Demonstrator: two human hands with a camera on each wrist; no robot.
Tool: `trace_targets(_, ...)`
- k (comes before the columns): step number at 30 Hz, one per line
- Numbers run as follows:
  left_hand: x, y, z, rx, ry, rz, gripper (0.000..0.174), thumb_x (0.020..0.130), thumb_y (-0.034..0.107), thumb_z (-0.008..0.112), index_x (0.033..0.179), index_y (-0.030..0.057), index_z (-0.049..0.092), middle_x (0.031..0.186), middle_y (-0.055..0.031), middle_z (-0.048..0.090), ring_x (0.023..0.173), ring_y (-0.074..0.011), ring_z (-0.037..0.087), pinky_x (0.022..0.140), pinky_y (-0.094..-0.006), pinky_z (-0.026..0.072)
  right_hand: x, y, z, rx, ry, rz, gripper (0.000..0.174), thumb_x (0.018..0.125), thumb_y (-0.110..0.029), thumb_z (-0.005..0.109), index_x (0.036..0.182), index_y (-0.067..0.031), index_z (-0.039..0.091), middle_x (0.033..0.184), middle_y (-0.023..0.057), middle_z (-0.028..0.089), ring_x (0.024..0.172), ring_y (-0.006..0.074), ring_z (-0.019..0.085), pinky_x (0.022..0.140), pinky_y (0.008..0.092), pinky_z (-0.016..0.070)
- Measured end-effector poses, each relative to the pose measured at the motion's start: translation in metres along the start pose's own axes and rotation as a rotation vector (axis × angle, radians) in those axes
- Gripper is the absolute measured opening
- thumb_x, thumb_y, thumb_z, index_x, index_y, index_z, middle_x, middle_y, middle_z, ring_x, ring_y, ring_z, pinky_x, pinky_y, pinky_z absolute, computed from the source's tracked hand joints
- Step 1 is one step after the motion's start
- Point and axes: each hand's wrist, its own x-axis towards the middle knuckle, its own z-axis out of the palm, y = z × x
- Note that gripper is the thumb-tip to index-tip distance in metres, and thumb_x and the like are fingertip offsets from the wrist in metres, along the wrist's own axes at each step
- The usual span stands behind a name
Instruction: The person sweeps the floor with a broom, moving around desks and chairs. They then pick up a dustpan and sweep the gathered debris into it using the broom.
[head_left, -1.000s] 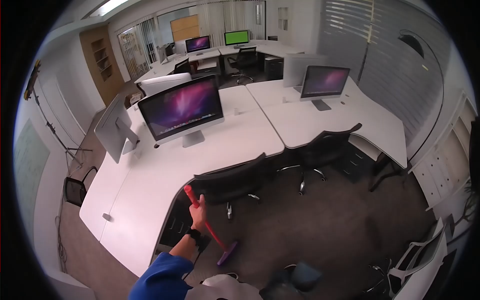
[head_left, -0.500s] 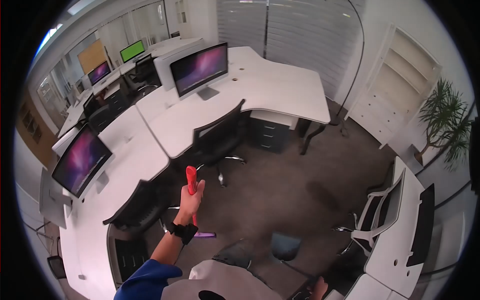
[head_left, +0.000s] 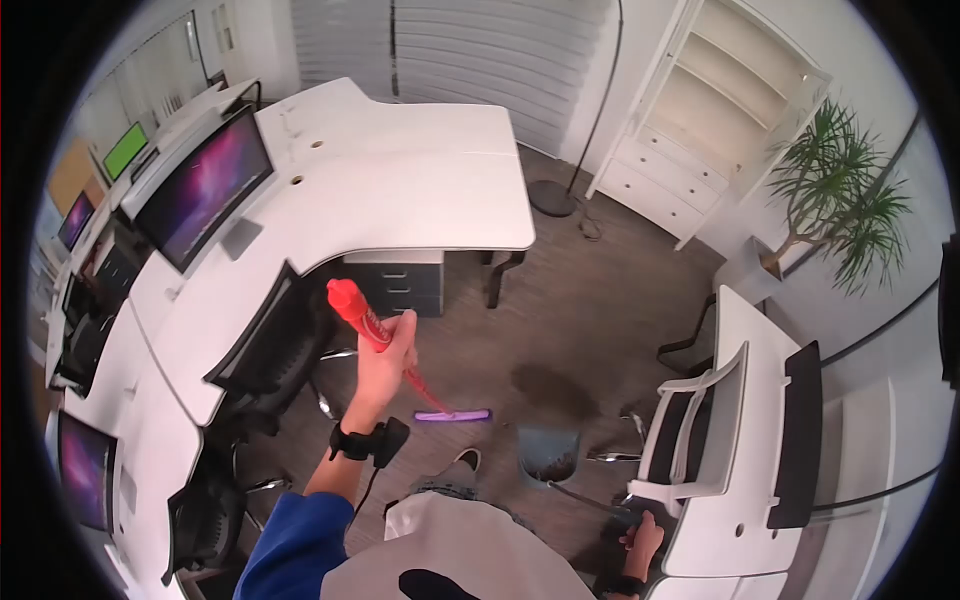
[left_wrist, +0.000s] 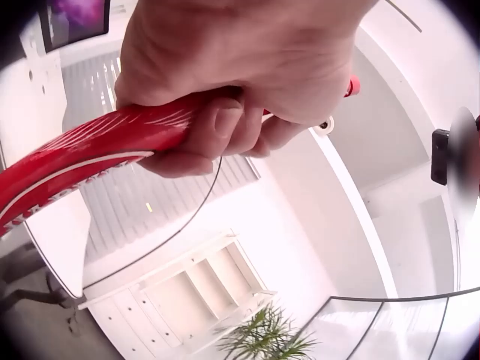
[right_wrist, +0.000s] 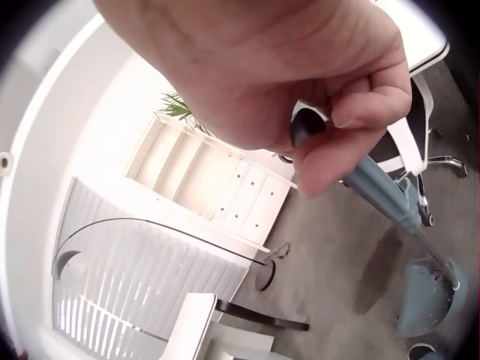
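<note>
My left hand (head_left: 388,362) grips the upper part of a broom's red handle (head_left: 357,312), fingers wrapped round it in the left wrist view. The handle slants down to a purple broom head (head_left: 452,416) on the floor, ahead of a shoe. At the lower right, my right hand (head_left: 643,543) holds the end of a long-handled dustpan. Its blue-grey pan (head_left: 535,448) sits at floor level, to the right of the broom head, with dark debris inside. In the right wrist view, fingers curl round the dustpan's blue-grey handle (right_wrist: 379,193).
White desks with monitors (head_left: 205,190) and black chairs (head_left: 275,335) line the left. To the right stand a white-framed chair (head_left: 715,420) and another desk (head_left: 735,500). A lamp base (head_left: 552,198), white cabinet (head_left: 690,130) and potted plant (head_left: 840,190) are farther back.
The head view has swung right and downward. The broom head has come to the right, closer to the dustpan. My right hand and the debris in the pan show more plainly.
</note>
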Motion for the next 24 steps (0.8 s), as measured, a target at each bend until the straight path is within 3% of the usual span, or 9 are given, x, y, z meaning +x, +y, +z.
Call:
trace_targets(3, 0.06, -0.009, 0.074, -0.08, 0.075, 0.017, 0.037, 0.087, 0.022, 0.053, 0.055, 0.0092, 0.043, 0.044, 0.0043, 0.036, 0.037, -0.0053, 0.034, 0.038, -0.0219, 0.0254, 0.018, -0.071, -0.002, 0.071, 0.066, -0.005, 0.045, 0.081, -0.034, 0.05, 0.054, 0.0022, 0.047, 0.044, 0.0091, 0.048, 0.03, 0.022, 0.049, 0.026, 0.0291, 0.0304)
trace_targets(6, 0.117, -0.015, 0.144, -0.167, 0.306, 0.119, 0.038, 0.088, 0.022, 0.052, 0.054, 0.0086, 0.041, 0.045, 0.0037, 0.037, 0.039, -0.0049, 0.034, 0.039, -0.0218, 0.0245, 0.055, -0.118, 0.004, 0.074, 0.101, 0.004, 0.046, 0.081, -0.035, 0.049, 0.056, 0.0029, 0.049, 0.044, 0.0093, 0.047, 0.03, 0.0222, 0.049, 0.025, 0.0291, 0.0304)
trace_targets(8, 0.154, -0.02, 0.193, -0.195, 0.343, 0.129, 0.039, 0.088, 0.023, 0.051, 0.053, 0.0087, 0.041, 0.045, 0.0035, 0.037, 0.04, -0.0047, 0.034, 0.04, -0.0218, 0.0243, 0.089, -0.142, 0.015, 0.126, 0.066, 0.011, 0.047, 0.081, -0.036, 0.05, 0.056, 0.0033, 0.05, 0.044, 0.0096, 0.047, 0.03, 0.0222, 0.049, 0.025, 0.029, 0.0307)
trace_targets(13, 0.25, -0.057, 0.305, -0.214, 0.365, 0.193, 0.039, 0.089, 0.022, 0.049, 0.054, 0.0078, 0.04, 0.046, 0.0032, 0.036, 0.042, -0.0051, 0.032, 0.042, -0.0224, 0.0252, 0.197, -0.204, 0.086, 0.067, 0.024, 0.078, 0.044, 0.08, -0.037, 0.051, 0.054, -0.0014, 0.048, 0.042, 0.0064, 0.045, 0.032, 0.0205, 0.05, 0.026, 0.0283, 0.0321)
trace_targets(17, 0.329, -0.067, 0.39, -0.198, 0.448, 0.199, 0.04, 0.088, 0.028, 0.051, 0.056, 0.0074, 0.04, 0.047, 0.0021, 0.036, 0.043, -0.006, 0.033, 0.042, -0.0227, 0.0258, 0.276, -0.259, 0.146, 0.06, -0.05, -0.025, 0.042, 0.082, -0.031, 0.052, 0.053, -0.0006, 0.047, 0.043, 0.007, 0.046, 0.032, 0.0208, 0.05, 0.026, 0.0292, 0.0327)
trace_targets(18, 0.347, -0.067, 0.408, -0.201, 0.477, 0.227, 0.04, 0.087, 0.03, 0.053, 0.056, 0.0074, 0.04, 0.047, 0.0014, 0.037, 0.043, -0.0061, 0.033, 0.042, -0.0228, 0.0257, 0.297, -0.272, 0.158, 0.041, -0.073, -0.038, 0.05, 0.081, -0.033, 0.05, 0.049, 0.0046, 0.05, 0.04, 0.0101, 0.047, 0.033, 0.0204, 0.051, 0.031, 0.0303, 0.0379)
trace_targets(24, 0.445, -0.057, 0.47, -0.14, 0.609, 0.268, 0.043, 0.087, 0.035, 0.052, 0.056, 0.0079, 0.039, 0.048, 0.0012, 0.037, 0.044, -0.0066, 0.033, 0.043, -0.0229, 0.0259, 0.363, -0.416, 0.222, -0.132, -0.189, -0.116, 0.053, 0.084, -0.033, 0.048, 0.046, 0.004, 0.048, 0.04, 0.0092, 0.046, 0.032, 0.0203, 0.049, 0.033, 0.0295, 0.0378)
